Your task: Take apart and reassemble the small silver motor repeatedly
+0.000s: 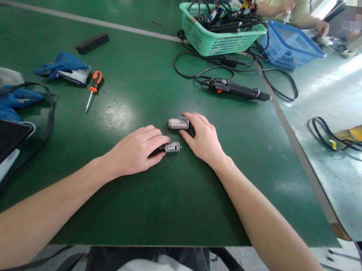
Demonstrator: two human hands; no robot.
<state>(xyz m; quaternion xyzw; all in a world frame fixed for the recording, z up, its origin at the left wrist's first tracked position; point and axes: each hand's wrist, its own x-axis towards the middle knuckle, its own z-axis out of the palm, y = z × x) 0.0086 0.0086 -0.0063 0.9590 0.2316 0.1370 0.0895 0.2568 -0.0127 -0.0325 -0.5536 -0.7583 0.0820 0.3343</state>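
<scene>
My left hand point(135, 151) rests on the green table point(134, 208) with its fingers closed round a small silver motor point(172, 147) whose black end is under the fingers. My right hand point(204, 139) lies just beyond it. Its fingers curl over a second, larger silver motor point(178, 124) with a black end. The two motors lie a few centimetres apart, both pointing sideways. Both forearms reach in from the near edge.
An orange-handled screwdriver point(92, 88) and blue gloves point(63, 67) lie at the left. A black electric screwdriver point(237, 90) with its cable lies behind my hands. A green basket point(217, 38) of tools and a blue basket point(287, 45) stand at the back, where another person works.
</scene>
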